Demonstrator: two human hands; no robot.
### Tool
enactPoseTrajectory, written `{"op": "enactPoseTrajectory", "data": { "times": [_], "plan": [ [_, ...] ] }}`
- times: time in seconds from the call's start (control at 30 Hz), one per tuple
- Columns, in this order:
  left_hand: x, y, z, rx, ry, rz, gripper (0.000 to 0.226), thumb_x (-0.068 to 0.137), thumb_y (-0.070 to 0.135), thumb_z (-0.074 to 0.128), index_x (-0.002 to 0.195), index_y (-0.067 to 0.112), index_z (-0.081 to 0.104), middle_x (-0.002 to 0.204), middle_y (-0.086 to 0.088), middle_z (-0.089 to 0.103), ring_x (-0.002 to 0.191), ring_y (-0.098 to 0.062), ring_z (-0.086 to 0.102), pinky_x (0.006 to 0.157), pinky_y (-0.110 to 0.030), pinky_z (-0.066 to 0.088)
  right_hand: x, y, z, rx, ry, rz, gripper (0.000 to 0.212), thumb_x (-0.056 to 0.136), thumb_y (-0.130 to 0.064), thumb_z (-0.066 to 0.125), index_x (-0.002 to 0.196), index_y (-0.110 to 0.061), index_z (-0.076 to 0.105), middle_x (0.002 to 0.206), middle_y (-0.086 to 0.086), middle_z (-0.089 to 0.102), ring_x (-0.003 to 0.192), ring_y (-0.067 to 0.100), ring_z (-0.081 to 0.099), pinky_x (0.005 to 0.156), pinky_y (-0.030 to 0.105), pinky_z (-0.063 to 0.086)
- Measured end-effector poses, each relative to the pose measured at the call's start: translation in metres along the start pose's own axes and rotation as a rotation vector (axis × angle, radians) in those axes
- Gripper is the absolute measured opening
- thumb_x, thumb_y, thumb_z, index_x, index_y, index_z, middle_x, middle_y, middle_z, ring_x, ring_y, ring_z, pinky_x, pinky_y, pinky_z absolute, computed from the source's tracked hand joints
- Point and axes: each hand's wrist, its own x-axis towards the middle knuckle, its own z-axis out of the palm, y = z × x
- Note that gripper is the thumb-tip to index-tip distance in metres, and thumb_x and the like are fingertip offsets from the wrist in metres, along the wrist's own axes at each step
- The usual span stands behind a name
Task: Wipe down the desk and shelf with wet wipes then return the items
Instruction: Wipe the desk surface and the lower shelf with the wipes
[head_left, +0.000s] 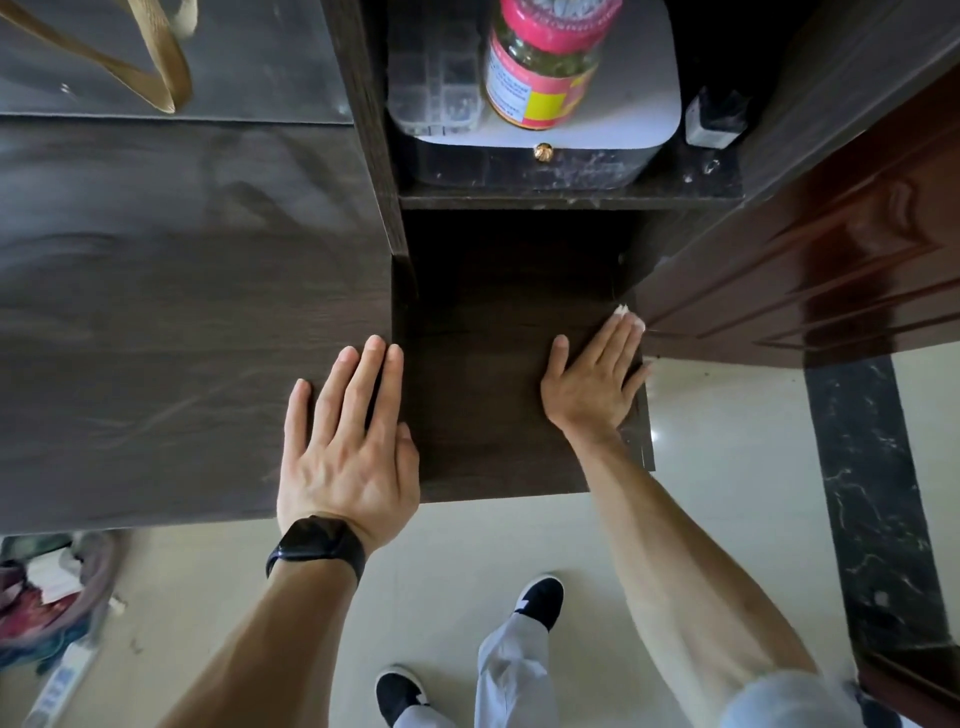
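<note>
My left hand (347, 441) lies flat, fingers apart, on the dark wooden desk (171, 322) near its right front corner, with a black watch on the wrist. My right hand (592, 382) presses flat on the lower dark shelf (478, 405) at its right edge. A white wet wipe (631, 317) peeks out from under the right fingertips; most of it is hidden by the hand. On the upper shelf (571, 195) stands a white box with a gold knob (543, 151), bearing a pink-lidded jar (540, 67) and a clear plastic organiser (434, 83).
A reddish wooden door (831, 260) stands right beside the shelf. A tan strap (150, 73) lies on the desk's far left. A small dark bottle (711, 119) sits at the upper shelf's right. Clutter and a bin (52, 597) are on the floor at left.
</note>
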Motion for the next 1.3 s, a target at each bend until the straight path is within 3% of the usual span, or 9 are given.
{"op": "enactPoseTrajectory", "data": {
  "times": [0.27,0.53,0.67,0.83,1.1,1.3],
  "plan": [
    [0.000,0.001,-0.001,0.005,-0.025,-0.007,0.066,0.092,0.031,0.029,0.156,0.019,0.019,0.164,0.001,0.016,0.151,-0.020,0.013,0.121,-0.049,0.013,-0.076,0.050,0.006,-0.063,-0.024,-0.100,0.080,0.100,-0.058,0.021,0.157,-0.010,-0.008,0.167,0.006,-0.008,0.153,0.019,-0.012,0.123,0.055,0.006],
    [-0.001,0.001,0.000,0.015,-0.010,-0.005,0.066,0.093,0.031,0.030,0.157,0.019,0.018,0.164,0.000,0.016,0.150,-0.021,0.014,0.121,-0.049,0.012,0.022,0.014,-0.011,-0.106,-0.032,-0.117,0.081,0.097,-0.062,0.004,0.155,-0.009,-0.014,0.165,0.008,-0.018,0.151,0.021,-0.019,0.124,0.052,-0.001],
    [-0.001,0.001,0.001,0.007,0.009,0.002,0.066,0.092,0.030,0.032,0.156,0.018,0.020,0.163,-0.001,0.019,0.149,-0.023,0.018,0.120,-0.050,0.013,0.025,0.010,-0.010,-0.112,-0.039,-0.118,0.084,0.096,-0.063,0.003,0.154,-0.005,-0.015,0.164,0.012,-0.018,0.152,0.024,-0.018,0.124,0.051,0.000],
    [-0.001,0.002,0.000,0.009,0.000,-0.001,0.066,0.093,0.030,0.032,0.156,0.019,0.018,0.163,0.000,0.017,0.149,-0.023,0.016,0.121,-0.050,0.012,0.003,0.040,-0.014,-0.089,-0.056,-0.215,0.078,0.098,-0.061,0.008,0.156,-0.014,-0.015,0.165,0.002,-0.018,0.151,0.016,-0.019,0.123,0.046,-0.003],
    [-0.002,0.003,-0.002,-0.008,-0.014,0.001,0.066,0.093,0.031,0.030,0.157,0.019,0.017,0.164,-0.001,0.016,0.150,-0.022,0.013,0.121,-0.049,0.010,-0.118,0.106,0.006,-0.112,-0.022,-0.192,0.073,0.102,-0.052,0.020,0.158,-0.014,-0.009,0.167,0.002,-0.008,0.153,0.016,-0.009,0.123,0.050,0.014],
    [0.000,0.001,0.000,0.005,-0.014,0.005,0.066,0.093,0.031,0.029,0.157,0.018,0.016,0.164,-0.001,0.015,0.150,-0.023,0.013,0.121,-0.050,0.010,-0.074,0.095,0.005,-0.128,0.025,-0.221,0.070,0.103,-0.048,0.023,0.158,-0.011,-0.001,0.167,0.005,0.003,0.154,0.019,0.000,0.122,0.054,0.017]
  ]
}}
